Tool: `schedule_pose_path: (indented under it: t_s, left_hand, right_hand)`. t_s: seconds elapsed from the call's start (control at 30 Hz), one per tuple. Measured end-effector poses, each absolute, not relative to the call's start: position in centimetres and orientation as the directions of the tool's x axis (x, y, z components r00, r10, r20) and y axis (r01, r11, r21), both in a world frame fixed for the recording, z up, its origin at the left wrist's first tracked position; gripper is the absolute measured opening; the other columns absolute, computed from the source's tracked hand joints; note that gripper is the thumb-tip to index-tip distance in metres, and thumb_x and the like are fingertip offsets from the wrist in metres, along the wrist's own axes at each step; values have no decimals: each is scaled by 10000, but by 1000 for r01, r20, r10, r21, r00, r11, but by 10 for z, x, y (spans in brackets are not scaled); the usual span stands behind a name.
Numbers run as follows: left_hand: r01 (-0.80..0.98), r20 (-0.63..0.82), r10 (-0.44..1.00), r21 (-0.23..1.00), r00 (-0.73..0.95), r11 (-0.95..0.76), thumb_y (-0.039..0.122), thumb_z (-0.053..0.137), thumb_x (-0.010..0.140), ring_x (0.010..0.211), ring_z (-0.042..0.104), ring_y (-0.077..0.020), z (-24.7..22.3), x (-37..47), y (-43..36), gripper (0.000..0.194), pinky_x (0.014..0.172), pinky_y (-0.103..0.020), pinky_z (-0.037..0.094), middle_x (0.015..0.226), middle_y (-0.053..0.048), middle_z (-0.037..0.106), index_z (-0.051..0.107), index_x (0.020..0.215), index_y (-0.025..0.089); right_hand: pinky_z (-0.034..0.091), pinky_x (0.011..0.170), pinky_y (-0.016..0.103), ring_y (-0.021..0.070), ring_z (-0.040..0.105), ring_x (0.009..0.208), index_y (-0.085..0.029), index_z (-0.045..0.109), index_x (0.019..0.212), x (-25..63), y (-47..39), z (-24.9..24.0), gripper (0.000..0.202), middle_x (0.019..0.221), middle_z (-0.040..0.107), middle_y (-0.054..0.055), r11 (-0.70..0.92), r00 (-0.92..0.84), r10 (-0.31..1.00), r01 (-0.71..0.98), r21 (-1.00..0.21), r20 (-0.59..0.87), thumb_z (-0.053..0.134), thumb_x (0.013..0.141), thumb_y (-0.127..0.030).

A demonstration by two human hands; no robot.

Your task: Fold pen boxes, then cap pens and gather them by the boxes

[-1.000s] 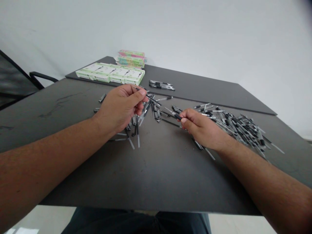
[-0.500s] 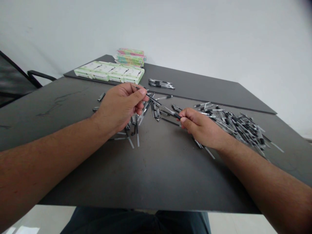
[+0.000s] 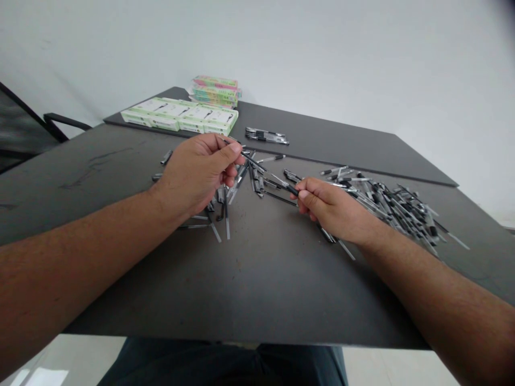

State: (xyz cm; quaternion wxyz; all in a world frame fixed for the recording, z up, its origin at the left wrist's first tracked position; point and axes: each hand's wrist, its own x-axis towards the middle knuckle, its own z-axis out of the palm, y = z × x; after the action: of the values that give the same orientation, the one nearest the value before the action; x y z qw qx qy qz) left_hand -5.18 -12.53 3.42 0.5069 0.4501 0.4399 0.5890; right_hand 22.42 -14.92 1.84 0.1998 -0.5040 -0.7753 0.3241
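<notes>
My left hand [image 3: 205,169] pinches a thin dark pen refill [image 3: 253,162] between thumb and fingertips, slanting down to the right. My right hand [image 3: 328,203] is closed round a clear pen barrel [image 3: 290,188] with a black grip, pointing up-left. The refill's lower end lines up with the barrel's open tip; whether it sits inside is too fine to tell. Under and beside my left hand lies a loose heap of pen parts [image 3: 226,214]. A larger pile of clear barrels with black grips [image 3: 396,209] lies beyond my right forearm.
Several pens [image 3: 266,136] lie together on the raised dark board [image 3: 330,131] at the back. White-and-green boxes [image 3: 181,115] stand in a row at the back left, with a stack of colourful cartons [image 3: 215,91] behind. A black chair [image 3: 28,123] is at the left.
The view has tilted very slightly. Both hands keep nearly the same pose, with the refill and barrel still in line.
</notes>
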Motion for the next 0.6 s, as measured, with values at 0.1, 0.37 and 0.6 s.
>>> schedule_pose_path:
  t_s: [0.1, 0.37, 0.6]
  left_hand:
    - [-193, 85, 993, 976, -88, -100, 75, 717, 1076, 519, 552, -92, 34, -51, -125, 281, 450, -218, 448, 724, 0, 707, 701, 815, 178]
    - [-180, 117, 990, 975, -80, -130, 123, 773, 1060, 549, 559, -95, 30, -53, -124, 257, 479, -226, 463, 747, 0, 711, 701, 822, 186]
    - [-195, 110, 991, 973, -73, -123, 113, 761, 1059, 559, 563, -100, 30, -53, -125, 246, 485, -229, 465, 750, -5, 715, 714, 828, 185]
  right_hand:
    - [491, 747, 358, 216, 633, 787, -261, 629, 1058, 225, -149, 17, 220, 928, 709, 34, 282, -416, 909, 646, -710, -18, 490, 1154, -403]
    - [489, 734, 357, 223, 629, 808, -264, 626, 1054, 224, -149, 18, 209, 923, 707, 36, 288, -419, 908, 660, -694, -21, 502, 1135, -411]
    - [485, 744, 368, 223, 628, 796, -263, 618, 1048, 224, -149, 19, 205, 929, 709, 37, 292, -415, 910, 666, -686, -16, 485, 1134, -393]
